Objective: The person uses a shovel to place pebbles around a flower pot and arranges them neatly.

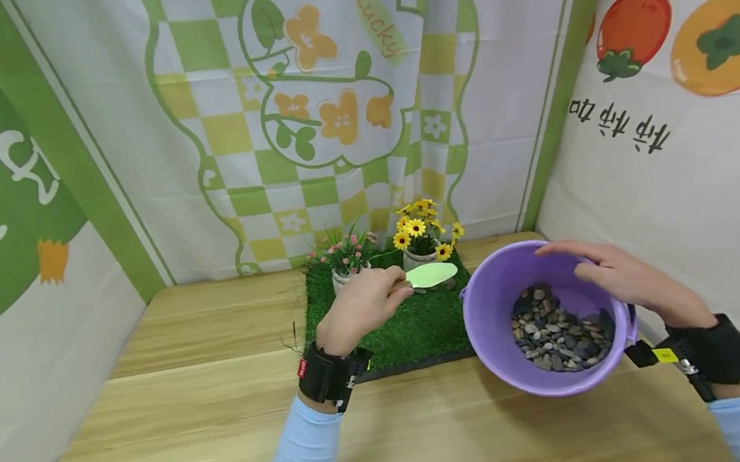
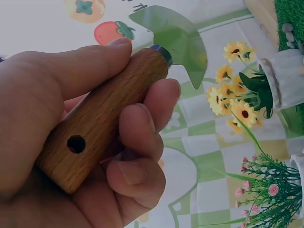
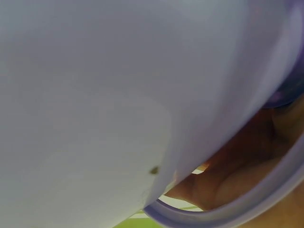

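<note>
Over the wood-grain table (image 1: 227, 398), masking its handle from above, the left hand (image 1: 362, 307) grips a wooden-handled, pale-green-bladed trowel (image 1: 433, 274), jutting right; the right hand (image 1: 631, 277), fingers partly hidden, clasps a round purple bucket (image 1: 493, 319) by its rim.

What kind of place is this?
Maybe a little indoor corner set up for play: printed cloth hangs around a wooden table, and a grassy mat lies on top.

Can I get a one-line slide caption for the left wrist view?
Left grip around the wooden handle of a green trowel, yellow flowers and pink flowers beyond.
</note>
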A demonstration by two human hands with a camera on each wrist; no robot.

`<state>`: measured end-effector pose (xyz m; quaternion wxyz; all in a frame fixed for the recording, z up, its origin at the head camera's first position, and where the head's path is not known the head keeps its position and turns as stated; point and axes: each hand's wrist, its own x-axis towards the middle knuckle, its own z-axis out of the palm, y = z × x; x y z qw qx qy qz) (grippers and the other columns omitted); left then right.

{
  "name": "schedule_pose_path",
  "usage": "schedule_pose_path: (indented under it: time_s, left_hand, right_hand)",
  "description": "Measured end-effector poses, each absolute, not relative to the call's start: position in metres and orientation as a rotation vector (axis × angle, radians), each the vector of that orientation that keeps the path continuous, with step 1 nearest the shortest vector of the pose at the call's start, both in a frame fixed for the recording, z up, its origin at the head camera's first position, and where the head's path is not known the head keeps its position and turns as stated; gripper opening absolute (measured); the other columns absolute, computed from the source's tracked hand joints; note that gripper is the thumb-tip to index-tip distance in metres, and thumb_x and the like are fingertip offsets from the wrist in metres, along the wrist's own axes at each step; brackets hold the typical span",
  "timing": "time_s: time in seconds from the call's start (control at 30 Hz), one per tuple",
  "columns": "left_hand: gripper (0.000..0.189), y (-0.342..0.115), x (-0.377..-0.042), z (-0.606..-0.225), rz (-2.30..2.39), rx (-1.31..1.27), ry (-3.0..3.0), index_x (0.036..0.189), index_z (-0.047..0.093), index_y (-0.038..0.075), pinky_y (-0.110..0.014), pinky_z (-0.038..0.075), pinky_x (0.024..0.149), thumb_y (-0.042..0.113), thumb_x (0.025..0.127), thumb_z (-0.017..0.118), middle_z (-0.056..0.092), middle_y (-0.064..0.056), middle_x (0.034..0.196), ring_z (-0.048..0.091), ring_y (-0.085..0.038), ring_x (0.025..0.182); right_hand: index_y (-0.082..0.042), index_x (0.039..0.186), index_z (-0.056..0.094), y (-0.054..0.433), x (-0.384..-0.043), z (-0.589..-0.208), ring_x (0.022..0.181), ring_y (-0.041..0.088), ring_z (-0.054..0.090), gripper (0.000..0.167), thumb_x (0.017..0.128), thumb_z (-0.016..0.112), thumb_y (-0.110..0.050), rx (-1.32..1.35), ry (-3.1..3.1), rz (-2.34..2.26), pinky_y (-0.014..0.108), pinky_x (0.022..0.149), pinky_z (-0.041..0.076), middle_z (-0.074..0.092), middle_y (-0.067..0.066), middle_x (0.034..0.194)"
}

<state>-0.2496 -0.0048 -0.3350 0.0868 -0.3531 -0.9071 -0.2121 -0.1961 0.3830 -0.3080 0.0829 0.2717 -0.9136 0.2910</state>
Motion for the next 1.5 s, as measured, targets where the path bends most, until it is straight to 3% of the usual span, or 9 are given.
schedule_pose_path:
  time_s: [0.07,0.3,0.53,0.8,1.2,1.5]
  left_hand:
    - [0.023,-0.007,-0.249,-0.334,-0.626,-1.033,-2.707,0.113,0.067,0.011,-0.023,0.036,0.056,0.027,0.099,0.058,0.069,0.001,0.088,0.049,-0.006,0.058]
    - [0.018,-0.008,-0.245,-0.328,-0.651,-1.036,-2.669,0.108,0.067,0.012,-0.023,0.032,0.054,0.026,0.099,0.059,0.061,0.004,0.076,0.045,-0.009,0.055]
    - [0.017,-0.005,-0.24,-0.328,-0.589,-1.036,-2.662,0.106,0.067,0.013,-0.022,0.033,0.056,0.027,0.099,0.059,0.063,0.004,0.079,0.046,-0.008,0.057]
    - [0.013,-0.001,-0.228,-0.323,-0.562,-1.088,-2.609,0.098,0.066,0.015,-0.022,0.035,0.057,0.027,0.098,0.06,0.056,0.007,0.073,0.045,-0.008,0.058]
    - [0.017,0.011,-0.213,-0.321,-0.459,-1.117,-2.612,0.099,0.064,0.016,-0.022,0.034,0.052,0.032,0.098,0.06,0.051,0.007,0.071,0.043,-0.008,0.059]
    - [0.017,0.029,-0.208,-0.33,-0.393,-1.209,-2.604,0.101,0.065,0.018,-0.02,0.033,0.053,0.033,0.098,0.06,0.058,0.007,0.077,0.045,-0.008,0.061]
  right_hand:
    - [-0.017,0.136,0.057,0.381,-0.198,-0.308,0.123,-0.018,0.038,0.05,0.094,0.041,0.005,0.814,-2.734,0.862,0.005,0.094,0.032,0.057,0.008,0.138]
    - [-0.017,0.137,0.056,0.381,-0.2,-0.305,0.122,-0.016,0.039,0.049,0.096,0.04,0.004,0.794,-2.747,0.916,0.007,0.094,0.033,0.052,-0.012,0.138]
    - [-0.019,0.138,0.055,0.383,-0.195,-0.305,0.124,-0.011,0.041,0.047,0.098,0.039,0.001,0.707,-2.809,0.945,0.006,0.095,0.033,0.053,0.012,0.14]
    - [-0.02,0.138,0.055,0.38,-0.193,-0.305,0.124,-0.011,0.041,0.048,0.098,0.039,0.0,0.704,-2.825,0.91,0.01,0.095,0.035,0.053,0.012,0.142]
    - [-0.018,0.137,0.056,0.377,-0.201,-0.303,0.121,-0.017,0.037,0.049,0.096,0.04,0.003,0.738,-2.818,0.881,0.008,0.093,0.033,0.053,0.013,0.143]
    - [-0.017,0.137,0.056,0.376,-0.203,-0.303,0.121,-0.016,0.037,0.049,0.095,0.04,0.004,0.765,-2.822,0.894,0.008,0.092,0.033,0.051,0.015,0.144]
